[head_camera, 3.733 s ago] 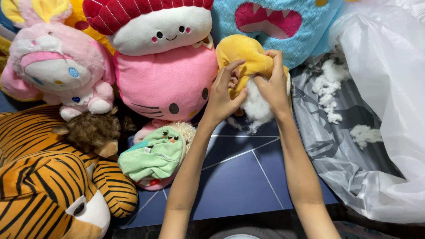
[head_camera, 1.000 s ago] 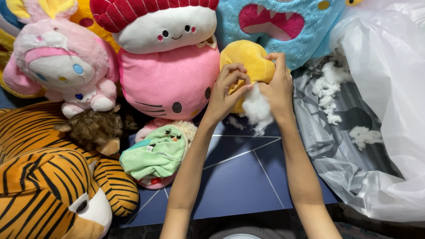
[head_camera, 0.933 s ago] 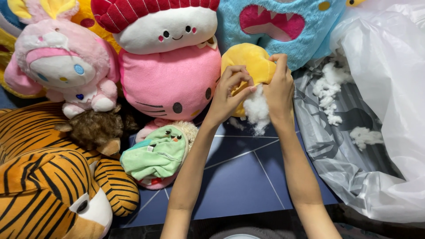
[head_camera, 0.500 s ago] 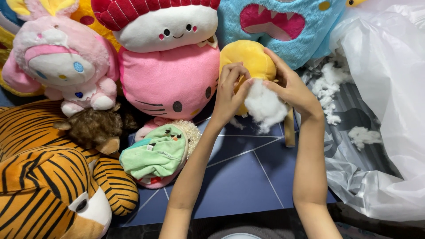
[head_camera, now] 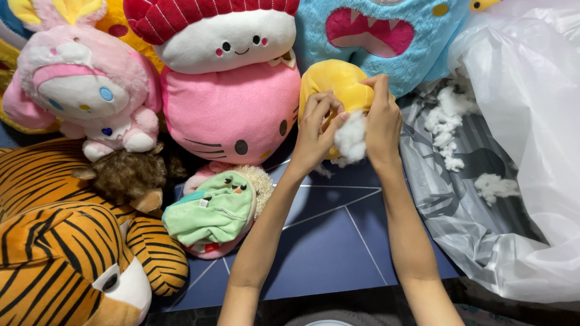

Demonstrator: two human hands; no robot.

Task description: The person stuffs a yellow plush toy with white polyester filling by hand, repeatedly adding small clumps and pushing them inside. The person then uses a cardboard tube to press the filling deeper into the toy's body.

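A yellow plush toy is held up above the blue mat between both hands. My left hand grips its lower left edge with curled fingers. My right hand clasps its right side, and a tuft of white stuffing bulges out between the two hands, pressed by the fingers of both.
A clear plastic bag with loose white stuffing lies at the right. Soft toys crowd the back and left: a blue monster, a pink cat, a pink rabbit, a tiger, a small green one. A blue mat lies beneath.
My right hand swung out to the right with the stuffing half a second ago and has come back against the yellow toy. The visible tuft of stuffing is smaller now.
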